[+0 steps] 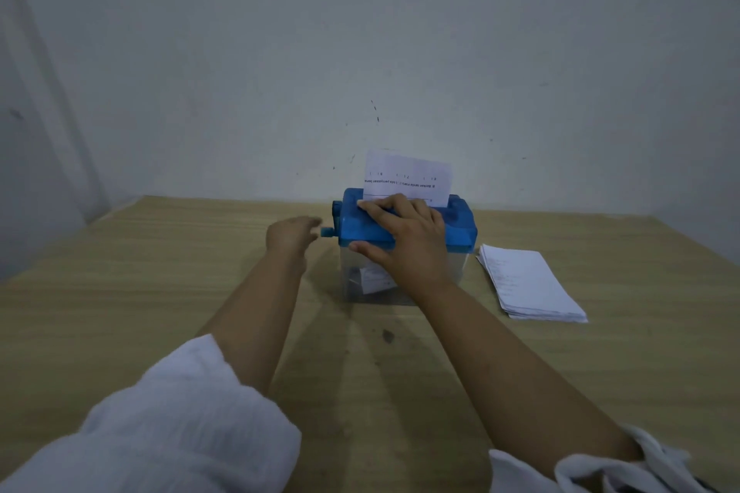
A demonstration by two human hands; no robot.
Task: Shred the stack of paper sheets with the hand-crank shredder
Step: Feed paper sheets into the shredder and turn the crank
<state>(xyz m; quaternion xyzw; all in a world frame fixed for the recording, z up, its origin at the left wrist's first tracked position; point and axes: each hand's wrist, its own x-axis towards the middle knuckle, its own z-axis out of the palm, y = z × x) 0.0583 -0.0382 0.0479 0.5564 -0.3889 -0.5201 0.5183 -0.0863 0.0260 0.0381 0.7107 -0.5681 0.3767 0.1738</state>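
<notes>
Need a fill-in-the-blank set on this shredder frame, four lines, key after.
The right hand grips the shredder by its ___ lid.
The left hand is just beside the knob of the shredder's hand-___.
The stack of sheets lies on the table to the shredder's ___.
One printed sheet sticks up from the shredder's top ___.
Missing: blue; crank; right; slot.

The shredder [456, 226], blue-topped over a clear bin [351, 276], is standing upright, its crank [327, 231] sticking out leftward; a printed sheet [408, 176] is standing in its slot; the white paper stack [530, 284] is lying flat just right of it.
</notes>
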